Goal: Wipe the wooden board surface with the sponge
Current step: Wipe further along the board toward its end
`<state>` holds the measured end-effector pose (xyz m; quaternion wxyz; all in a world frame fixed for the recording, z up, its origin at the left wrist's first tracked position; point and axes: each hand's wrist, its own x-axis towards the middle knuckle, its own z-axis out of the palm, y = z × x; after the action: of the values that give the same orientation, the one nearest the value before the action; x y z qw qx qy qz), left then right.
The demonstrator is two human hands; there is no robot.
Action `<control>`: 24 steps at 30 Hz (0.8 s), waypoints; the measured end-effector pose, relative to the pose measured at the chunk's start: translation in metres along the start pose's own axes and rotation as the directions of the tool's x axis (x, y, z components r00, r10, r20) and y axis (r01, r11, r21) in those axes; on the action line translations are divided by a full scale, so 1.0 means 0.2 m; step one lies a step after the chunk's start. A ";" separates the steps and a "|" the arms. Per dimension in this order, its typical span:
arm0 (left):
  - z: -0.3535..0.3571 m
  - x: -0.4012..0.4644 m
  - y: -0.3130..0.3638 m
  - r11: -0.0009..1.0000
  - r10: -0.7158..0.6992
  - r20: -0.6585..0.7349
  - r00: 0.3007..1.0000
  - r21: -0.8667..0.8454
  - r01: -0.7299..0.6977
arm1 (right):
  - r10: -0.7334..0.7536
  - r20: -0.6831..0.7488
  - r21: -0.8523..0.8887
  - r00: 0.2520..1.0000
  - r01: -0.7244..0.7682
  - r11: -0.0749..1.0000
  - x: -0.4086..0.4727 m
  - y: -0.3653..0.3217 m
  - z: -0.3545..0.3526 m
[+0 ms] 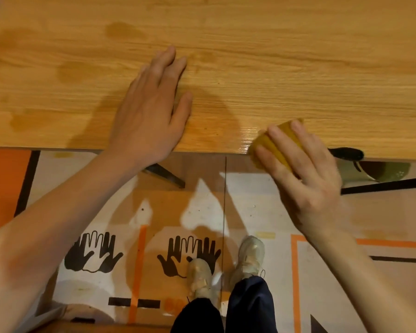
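The wooden board point(274, 68) fills the upper half of the head view, its near edge running left to right across the middle. Dark damp patches mark its left part, and a wet sheen shows near the front edge. My left hand point(151, 109) lies flat on the board, palm down, fingers slightly spread, holding nothing. My right hand point(300, 169) grips a yellow sponge point(277, 140) at the board's near edge, to the right of the left hand. The sponge is folded under my fingers and partly overhangs the edge.
Below the edge is a floor with orange lines and black hand prints point(94, 253). My two shoes point(250, 255) and dark trousers stand there. A dark table leg point(166, 175) shows under the board, and a greenish object point(375, 171) sits under the right part.
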<state>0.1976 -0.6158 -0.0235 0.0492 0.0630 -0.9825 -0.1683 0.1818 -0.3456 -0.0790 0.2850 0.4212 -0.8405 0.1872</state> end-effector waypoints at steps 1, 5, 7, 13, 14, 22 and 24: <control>0.00 -0.01 0.00 1.000 0.004 -0.002 1.000 -0.003 -0.004 | 0.029 0.015 -0.025 0.999 -0.028 0.999 -0.05 0.06 -0.06; 0.01 -0.02 0.00 1.000 0.006 -0.015 1.000 -0.012 -0.006 | 0.183 -0.001 0.010 0.983 -0.183 0.983 -0.01 -0.03 -0.08; 0.00 -0.01 0.01 1.000 -0.006 -0.012 1.000 -0.011 0.005 | 0.130 -0.011 0.039 0.992 -0.129 0.991 0.11 -0.18 0.01; -0.05 -0.01 -0.01 0.989 -0.014 0.010 1.000 -0.149 0.015 | -0.073 0.089 0.133 0.993 0.061 0.989 0.25 -0.25 0.06; -0.07 -0.02 -0.03 0.986 -0.011 0.009 1.000 -0.166 0.013 | -0.084 0.116 0.120 0.990 0.070 0.990 0.21 -0.19 0.03; -0.21 -0.12 -0.52 0.991 -0.116 -0.095 0.989 -0.072 0.110 | -0.002 0.238 0.098 0.971 -0.022 0.995 0.11 -0.04 -0.11; -0.20 -0.12 -0.57 0.988 -0.134 -0.109 0.985 -0.087 0.124 | -0.014 0.238 0.129 0.971 -0.018 0.991 0.17 -0.11 -0.06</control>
<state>0.2390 -0.7314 -0.0262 0.0971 0.1341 -0.9644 -0.2065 0.1874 -0.3727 -0.0454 0.1537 0.4574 -0.8550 0.1900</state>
